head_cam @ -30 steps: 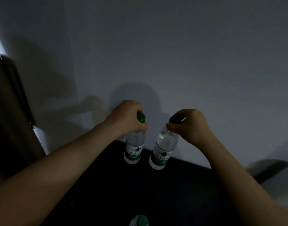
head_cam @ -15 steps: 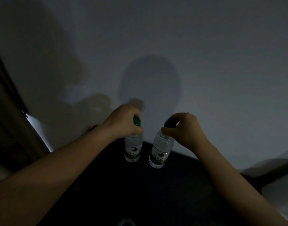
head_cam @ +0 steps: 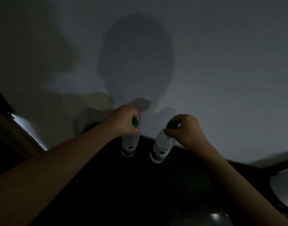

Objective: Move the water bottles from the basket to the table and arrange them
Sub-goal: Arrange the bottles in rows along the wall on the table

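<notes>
Two clear water bottles with green caps and green-white labels stand near the far edge of a dark table (head_cam: pixel 140 193), close to the wall. My left hand (head_cam: pixel 123 121) grips the neck and cap of the left bottle (head_cam: pixel 129 146). My right hand (head_cam: pixel 185 129) pinches the cap and neck of the right bottle (head_cam: pixel 161 150), which leans slightly to the right. The two bottles stand a short gap apart. The scene is dim. No basket is in view.
A pale wall (head_cam: pixel 205 62) rises right behind the table, with shadows of my head and hands on it. A pale rounded object (head_cam: pixel 283 186) sits at the right edge. A dark brown vertical surface (head_cam: pixel 3 128) stands at the far left.
Both hands with their bottles have moved toward the table's back edge, and the gap between the bottles has widened. A third bottle cap at the bottom edge has left the view.
</notes>
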Tool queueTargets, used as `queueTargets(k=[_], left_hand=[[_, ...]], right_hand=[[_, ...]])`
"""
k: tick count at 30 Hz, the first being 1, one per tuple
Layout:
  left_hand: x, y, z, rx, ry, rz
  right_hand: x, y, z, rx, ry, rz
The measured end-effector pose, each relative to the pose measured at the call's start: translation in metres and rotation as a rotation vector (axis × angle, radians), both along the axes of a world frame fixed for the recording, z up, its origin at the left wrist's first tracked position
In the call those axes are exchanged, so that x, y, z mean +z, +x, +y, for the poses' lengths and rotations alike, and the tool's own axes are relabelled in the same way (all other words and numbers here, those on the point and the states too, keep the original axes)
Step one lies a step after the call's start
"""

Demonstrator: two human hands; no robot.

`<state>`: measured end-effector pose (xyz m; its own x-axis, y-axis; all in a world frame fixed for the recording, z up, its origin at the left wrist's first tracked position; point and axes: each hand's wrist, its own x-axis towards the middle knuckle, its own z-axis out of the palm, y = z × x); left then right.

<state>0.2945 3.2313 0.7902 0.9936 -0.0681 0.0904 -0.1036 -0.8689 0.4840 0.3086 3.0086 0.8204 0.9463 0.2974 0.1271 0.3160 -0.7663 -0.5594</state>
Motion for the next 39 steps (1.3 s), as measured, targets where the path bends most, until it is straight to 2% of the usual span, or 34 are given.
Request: queueTargets(k=[18,27,39], left_hand=[[-0.034,0.073,0.073,-0.096,0.084,0.085],[-0.051,0.095,0.112,-0.046,0.056,0.152],[-0.067,0.105,0.143,-0.04,0.046,0.114]], right_hand=[[-0.044,0.043,0.079,-0.021,-0.103,0.066],[-0.061,0.065,0.114,0.005,-0.122,0.078],[-0.071,0.083,0.154,0.041,-0.111,0.061]])
